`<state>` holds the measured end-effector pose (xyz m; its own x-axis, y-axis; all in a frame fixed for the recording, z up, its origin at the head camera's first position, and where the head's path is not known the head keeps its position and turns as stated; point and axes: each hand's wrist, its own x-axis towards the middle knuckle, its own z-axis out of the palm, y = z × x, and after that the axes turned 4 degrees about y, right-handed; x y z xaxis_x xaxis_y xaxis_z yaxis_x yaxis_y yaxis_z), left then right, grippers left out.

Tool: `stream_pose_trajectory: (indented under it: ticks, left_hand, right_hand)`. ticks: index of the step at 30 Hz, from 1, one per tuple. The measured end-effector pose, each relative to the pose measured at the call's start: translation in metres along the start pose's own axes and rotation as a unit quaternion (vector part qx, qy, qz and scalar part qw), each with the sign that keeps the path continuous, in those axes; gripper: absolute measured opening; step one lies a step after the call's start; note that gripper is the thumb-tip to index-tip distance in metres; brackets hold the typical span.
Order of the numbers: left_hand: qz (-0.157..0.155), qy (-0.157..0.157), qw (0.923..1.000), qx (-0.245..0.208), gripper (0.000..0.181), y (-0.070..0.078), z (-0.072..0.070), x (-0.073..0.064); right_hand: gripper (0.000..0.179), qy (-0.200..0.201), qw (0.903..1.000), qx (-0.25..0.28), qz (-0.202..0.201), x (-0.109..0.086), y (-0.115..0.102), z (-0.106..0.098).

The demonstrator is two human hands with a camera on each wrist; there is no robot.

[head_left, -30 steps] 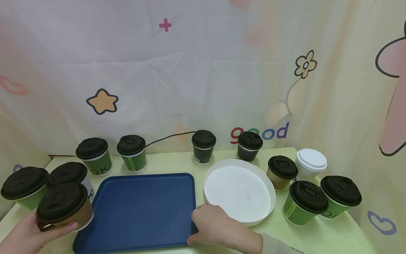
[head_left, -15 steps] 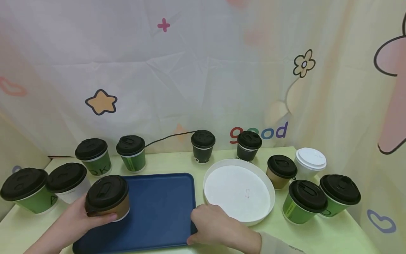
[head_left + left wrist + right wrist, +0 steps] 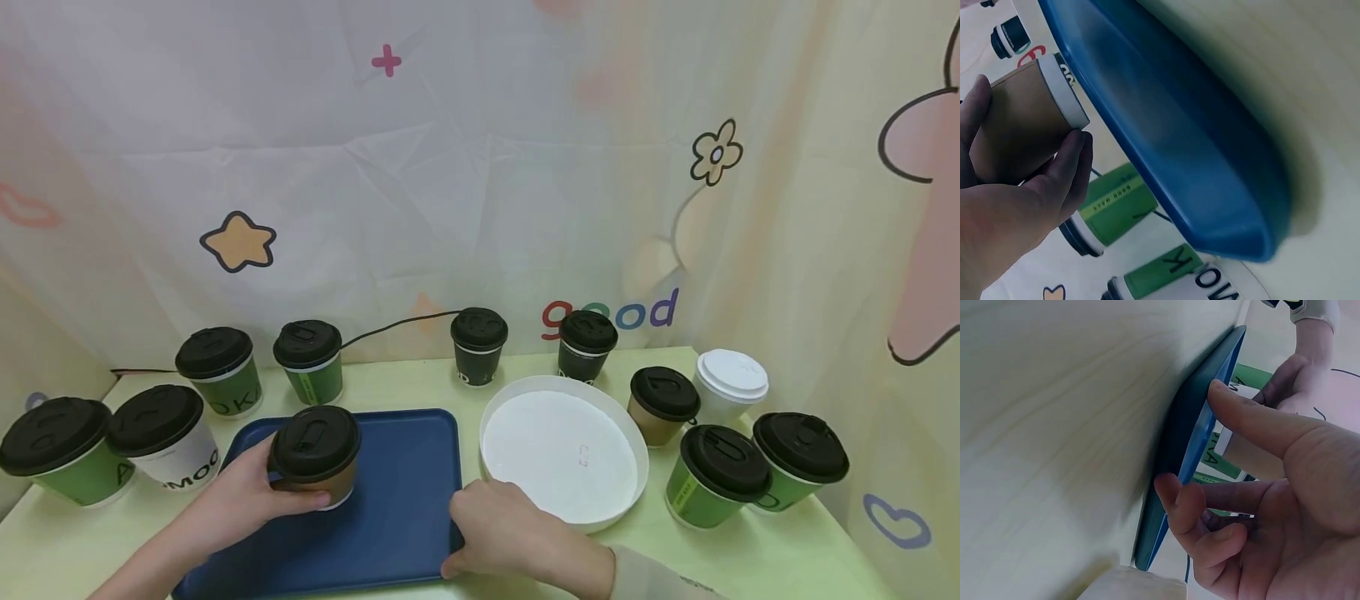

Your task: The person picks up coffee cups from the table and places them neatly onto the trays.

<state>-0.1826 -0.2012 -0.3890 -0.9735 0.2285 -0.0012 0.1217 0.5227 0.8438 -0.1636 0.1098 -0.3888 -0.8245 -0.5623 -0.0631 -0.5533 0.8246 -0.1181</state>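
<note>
My left hand (image 3: 240,504) grips a brown paper coffee cup (image 3: 317,450) with a black lid, upright over the blue tray (image 3: 408,500). Seen from the left wrist, fingers and thumb wrap the brown wall of the cup (image 3: 1019,119), and its white base is raised above the tray's rim. My right hand (image 3: 506,529) holds the tray's right edge near the front corner. From the right wrist view, the thumb lies on the rim of the tray (image 3: 1179,437) while curled fingers of the right hand (image 3: 1272,500) touch its outer side.
Left of the tray stand a green cup (image 3: 71,454) and a white cup (image 3: 168,442). Two green cups (image 3: 225,375) and two small black cups (image 3: 478,346) line the back. A round white dish (image 3: 566,454) sits right of the tray, with several lidded cups (image 3: 716,475) beyond it.
My left hand has carried the brown coffee cup rightward from beside the white cup at the tray's left edge to over the tray. The right hand stays on the tray's edge.
</note>
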Motion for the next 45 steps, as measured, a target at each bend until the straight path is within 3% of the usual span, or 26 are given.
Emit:
stream_pose_trajectory:
  ticks: [15, 29, 45]
  left_hand:
    - [0.003, -0.031, 0.9989, -0.034, 0.083, 0.017, 0.025, 0.033]
    - [0.003, -0.033, 0.9993, -0.017, 0.075, 0.019, 0.048, 0.054]
    - [0.049, -0.020, 0.9985, -0.014, 0.075, 0.023, 0.063, 0.084]
  right_hand:
    - [0.043, -0.003, 0.9999, -0.004, 0.015, 0.003, 0.000, -0.003]
    - [0.044, -0.006, 0.9999, -0.004, 0.012, 0.005, -0.002, 0.001]
    - [0.045, -0.030, 0.9993, 0.002, 0.020, 0.009, -0.003, -0.002]
